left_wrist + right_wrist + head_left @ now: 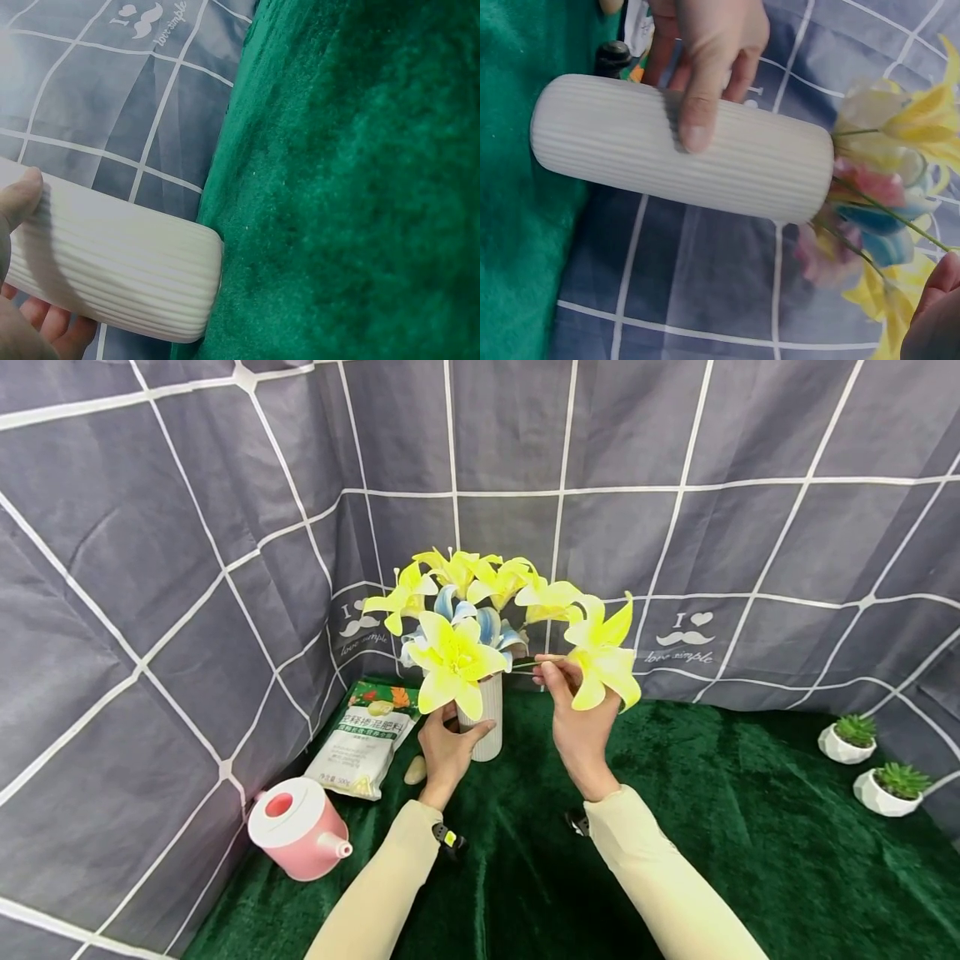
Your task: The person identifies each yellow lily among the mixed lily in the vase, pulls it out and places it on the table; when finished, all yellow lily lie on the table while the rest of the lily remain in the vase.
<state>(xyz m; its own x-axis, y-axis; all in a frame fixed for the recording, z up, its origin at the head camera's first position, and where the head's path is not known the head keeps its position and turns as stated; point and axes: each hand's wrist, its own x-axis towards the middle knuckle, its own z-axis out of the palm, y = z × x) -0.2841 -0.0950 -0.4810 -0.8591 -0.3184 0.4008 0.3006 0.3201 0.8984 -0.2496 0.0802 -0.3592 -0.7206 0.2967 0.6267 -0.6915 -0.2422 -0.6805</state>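
A ribbed white vase [491, 722] stands upright on the green cloth, full of yellow lilies [452, 662] and blue flowers [489, 625]. My left hand [447, 748] grips its side; the left wrist view shows the thumb [22, 196] on one side and fingers curled round the other. To the right of the vase, my right hand [583, 733] pinches the thin green stem of another yellow lily [602, 647], its bloom beside the hand. In the right wrist view that stem [900, 217] slants from the vase mouth to my fingertips. Pink blooms [870, 180] also show at the mouth there.
Left of the vase lie a fertiliser bag [367, 739] and a smooth stone [416, 769]. A pink watering can [300, 835] stands nearer, by the left wall. Two potted succulents [847, 739] sit far right. Grey checked fabric [637, 427] hangs behind.
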